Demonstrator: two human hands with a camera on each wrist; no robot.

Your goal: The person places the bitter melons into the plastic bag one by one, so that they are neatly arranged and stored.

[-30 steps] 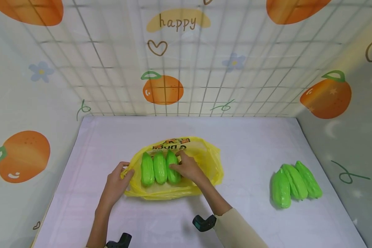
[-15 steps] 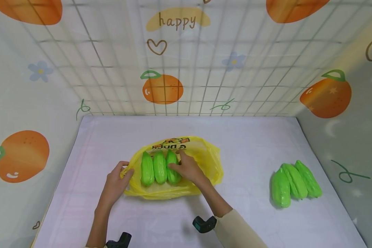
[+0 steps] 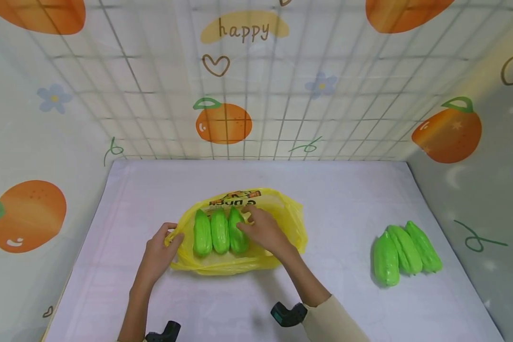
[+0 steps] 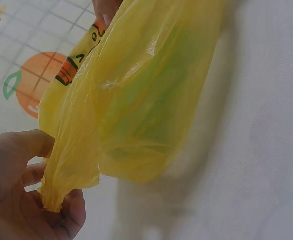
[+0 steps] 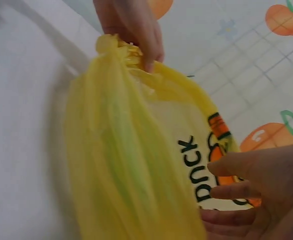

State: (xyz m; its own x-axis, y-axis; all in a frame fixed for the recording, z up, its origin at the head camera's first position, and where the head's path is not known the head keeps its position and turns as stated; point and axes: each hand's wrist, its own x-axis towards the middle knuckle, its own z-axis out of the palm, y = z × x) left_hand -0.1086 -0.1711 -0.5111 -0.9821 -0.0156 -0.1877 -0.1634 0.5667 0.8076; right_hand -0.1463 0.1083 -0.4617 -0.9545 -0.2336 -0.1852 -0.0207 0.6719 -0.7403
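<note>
A yellow plastic bag (image 3: 282, 213) with dark print lies with its mouth spread wide on the table. Three glossy green elongated vegetables (image 3: 220, 231) stand side by side in it; their exact kind cannot be told. My left hand (image 3: 159, 249) grips the gathered left edge of the bag between thumb and fingers. In the left wrist view the bag's bunched end (image 4: 56, 185) hangs through those fingers. My right hand (image 3: 265, 232) is inside the mouth, beside the rightmost vegetable, fingers parted and loosely bent. The right wrist view shows these fingers (image 5: 236, 190) apart, holding nothing visible.
Three more green vegetables (image 3: 406, 254) lie close together on the right of the pale table (image 3: 337, 199). Printed curtain walls (image 3: 256, 85) with oranges and grid lines close off the back and both sides.
My right hand has eased slightly right, its thumb coming away from the rightmost vegetable in the bag. The left hand keeps its grip on the bag's edge.
</note>
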